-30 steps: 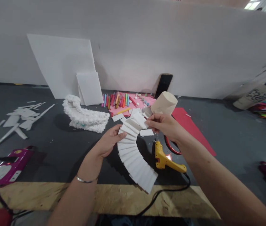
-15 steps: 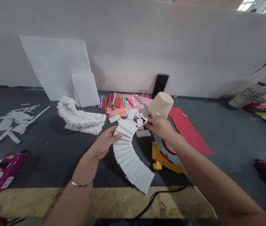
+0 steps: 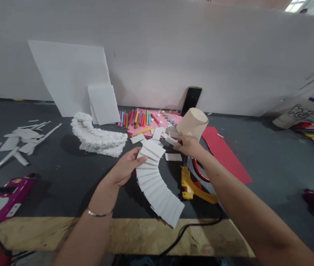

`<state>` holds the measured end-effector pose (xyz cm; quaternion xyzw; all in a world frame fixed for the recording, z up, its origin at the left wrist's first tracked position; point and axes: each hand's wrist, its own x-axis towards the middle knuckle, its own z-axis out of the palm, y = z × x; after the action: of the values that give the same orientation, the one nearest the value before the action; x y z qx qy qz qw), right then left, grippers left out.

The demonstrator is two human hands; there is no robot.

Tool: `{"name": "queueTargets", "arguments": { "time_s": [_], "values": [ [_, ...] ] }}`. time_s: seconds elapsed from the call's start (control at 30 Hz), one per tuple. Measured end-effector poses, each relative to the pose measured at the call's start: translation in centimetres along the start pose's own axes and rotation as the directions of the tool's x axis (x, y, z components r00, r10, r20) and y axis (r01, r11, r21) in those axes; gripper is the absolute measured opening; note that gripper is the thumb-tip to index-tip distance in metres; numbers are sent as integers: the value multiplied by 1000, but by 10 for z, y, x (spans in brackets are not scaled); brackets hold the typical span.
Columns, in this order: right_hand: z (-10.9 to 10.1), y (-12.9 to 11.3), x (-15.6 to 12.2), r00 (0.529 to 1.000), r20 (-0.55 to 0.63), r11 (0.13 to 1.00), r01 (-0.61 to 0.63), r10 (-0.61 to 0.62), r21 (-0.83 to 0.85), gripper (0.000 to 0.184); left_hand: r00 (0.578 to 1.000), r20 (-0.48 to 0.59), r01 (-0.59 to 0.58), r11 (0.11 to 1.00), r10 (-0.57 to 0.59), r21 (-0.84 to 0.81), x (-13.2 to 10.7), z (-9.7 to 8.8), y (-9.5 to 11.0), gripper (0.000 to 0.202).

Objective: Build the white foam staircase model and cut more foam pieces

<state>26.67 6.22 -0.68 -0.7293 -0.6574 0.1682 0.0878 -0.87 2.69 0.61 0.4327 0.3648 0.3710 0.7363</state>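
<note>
My left hand [image 3: 125, 168] grips the left edge of a curved staircase of white foam strips [image 3: 157, 184], holding it above the dark table. My right hand [image 3: 190, 145] is farther out, its fingers pinched on a small white foam piece [image 3: 171, 140] near the staircase's top end. Just behind that hand stands a beige paper cylinder [image 3: 193, 123]. More loose white foam rectangles [image 3: 173, 157] lie around it. A yellow glue gun [image 3: 194, 187] rests on the table below my right forearm.
A white fluffy curved model [image 3: 97, 138] sits at left of centre. Coloured markers [image 3: 136, 118] lie on pink paper by the wall, near a phone [image 3: 191, 99]. Foam sheets [image 3: 70, 77] lean on the wall. Foam scraps [image 3: 20, 142], a magenta device [image 3: 4, 199] and red paper [image 3: 226, 153] surround.
My right hand moved away from the staircase's top toward the loose pieces by the cylinder and now pinches a small foam piece. My left hand keeps holding the staircase.
</note>
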Motion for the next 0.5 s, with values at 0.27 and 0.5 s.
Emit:
{"name": "queueTargets", "arguments": {
  "time_s": [0.27, 0.5],
  "values": [
    [-12, 15, -24, 999, -27, 911, 27, -17, 412, 39, 1000, 22, 2, 1000, -2, 2, 0, 0, 1, 38],
    [-33, -9, -48, 994, 5, 640, 65, -107, 765, 31, 1000, 29, -5, 1000, 5, -3, 1, -2, -3, 38]
  ]
}}
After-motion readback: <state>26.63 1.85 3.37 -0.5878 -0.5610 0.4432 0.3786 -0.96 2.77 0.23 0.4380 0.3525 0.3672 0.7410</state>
